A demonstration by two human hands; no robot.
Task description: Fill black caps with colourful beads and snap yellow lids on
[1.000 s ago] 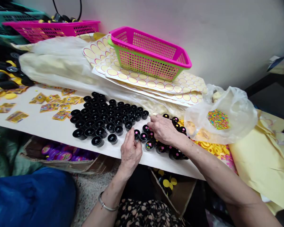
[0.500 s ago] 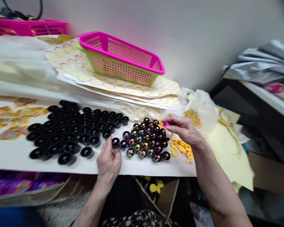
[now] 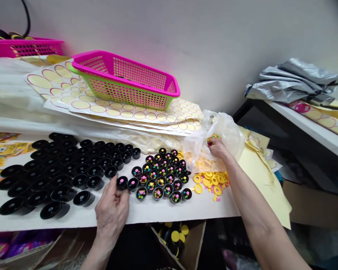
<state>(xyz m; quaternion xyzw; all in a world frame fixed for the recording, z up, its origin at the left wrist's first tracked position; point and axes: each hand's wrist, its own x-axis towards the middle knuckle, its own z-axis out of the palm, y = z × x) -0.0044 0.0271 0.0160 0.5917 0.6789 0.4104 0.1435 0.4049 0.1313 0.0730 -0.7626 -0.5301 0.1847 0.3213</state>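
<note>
My left hand [image 3: 112, 205] rests at the front edge of the white table [image 3: 202, 206], thumb and fingers pinching a small black cup [image 3: 122, 182]. To its left spreads a field of empty black cups [image 3: 70, 168]. To its right stands a cluster of cups filled with coloured beads [image 3: 163, 177]. My right hand [image 3: 219, 149] reaches into a clear plastic bag [image 3: 231, 129] that holds coloured beads [image 3: 214, 137]. The bag's film hides its fingertips.
Yellow rings [image 3: 211, 182] lie beside the filled cups. A pink and green basket [image 3: 124, 80] sits on round-sticker sheets [image 3: 135, 112] at the back. Yellow paper [image 3: 264, 176] hangs over the table's right end. A box [image 3: 183, 240] stands below; a silver bag [image 3: 295, 80] lies on a side shelf.
The view swung to the right. My right hand left the filled cups and went into the bead bag. My left hand stayed at the cups near the front edge.
</note>
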